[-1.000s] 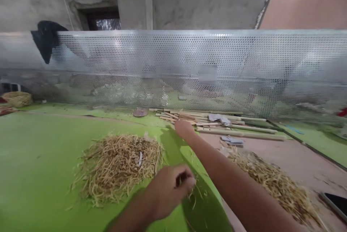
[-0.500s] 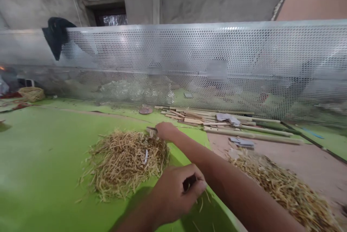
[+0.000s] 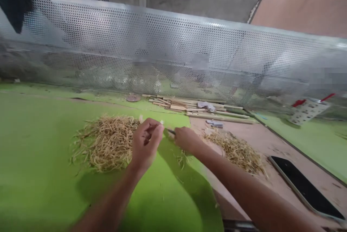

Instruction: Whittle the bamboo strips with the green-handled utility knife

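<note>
My left hand [image 3: 146, 141] is closed in a pinch at the right edge of a pile of dry, straw-coloured strands [image 3: 111, 143]. A tiny pale bit [image 3: 162, 121] shows at its fingertips; what it is I cannot make out. Just to the right, my right hand [image 3: 187, 140] is closed around a thin dark tool [image 3: 170, 131], its tip pointing towards my left fingers. Whether it is a small blade or tweezers cannot be told. Loose strands [image 3: 182, 159] lie on the green surface [image 3: 162, 196] below my right hand.
Another strand pile [image 3: 235, 150] lies on the pinkish board [image 3: 260, 140] at right, with a phone [image 3: 303, 185] nearer me. Bamboo strips [image 3: 217, 116] lie along the perforated metal screen [image 3: 168, 44]. A patterned cup [image 3: 309, 111] tilts in view at far right.
The view has swung right, bringing the phone and cup in. My right hand has left the pile's far edge and come nearer; my left hand has moved forward, so they now almost meet.
</note>
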Tool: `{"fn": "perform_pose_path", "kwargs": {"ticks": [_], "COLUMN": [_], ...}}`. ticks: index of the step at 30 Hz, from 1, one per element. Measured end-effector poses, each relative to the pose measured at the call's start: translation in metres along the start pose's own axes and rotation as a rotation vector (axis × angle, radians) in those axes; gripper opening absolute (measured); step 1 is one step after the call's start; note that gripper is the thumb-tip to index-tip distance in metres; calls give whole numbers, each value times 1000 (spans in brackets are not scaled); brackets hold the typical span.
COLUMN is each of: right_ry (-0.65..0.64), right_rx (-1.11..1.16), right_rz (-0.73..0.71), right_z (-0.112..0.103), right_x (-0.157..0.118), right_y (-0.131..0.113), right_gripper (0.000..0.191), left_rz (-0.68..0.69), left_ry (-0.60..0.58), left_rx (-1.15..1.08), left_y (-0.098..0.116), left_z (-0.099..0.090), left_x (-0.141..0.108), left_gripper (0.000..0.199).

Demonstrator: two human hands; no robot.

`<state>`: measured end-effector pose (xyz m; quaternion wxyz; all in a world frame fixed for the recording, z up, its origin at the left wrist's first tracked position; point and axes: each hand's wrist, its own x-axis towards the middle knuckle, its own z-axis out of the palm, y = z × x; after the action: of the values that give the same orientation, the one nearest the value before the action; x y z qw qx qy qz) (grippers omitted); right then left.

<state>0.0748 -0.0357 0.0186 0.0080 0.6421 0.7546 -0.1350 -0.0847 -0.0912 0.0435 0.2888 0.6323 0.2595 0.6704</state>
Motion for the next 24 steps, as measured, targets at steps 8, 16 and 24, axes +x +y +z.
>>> {"fn": "perform_pose_path", "kwargs": {"ticks": [8,16,24], "right_ry": [98,-17,35], "right_rx": [-124,205,88], "right_rz": [240,65,191], "right_z": [-23,7,12], "right_x": [-14,-51,-72], "right_y": [28,-12,18], "right_gripper": [29,29,35], "left_rz": [-18,106,64], "left_ry": [35,73,108], "left_rx": [24,-19,-75], "left_y": [-1,-4,-6], "left_z": [0,0,8], "left_x": [2,2,4], "left_gripper": [20,17,20]}}
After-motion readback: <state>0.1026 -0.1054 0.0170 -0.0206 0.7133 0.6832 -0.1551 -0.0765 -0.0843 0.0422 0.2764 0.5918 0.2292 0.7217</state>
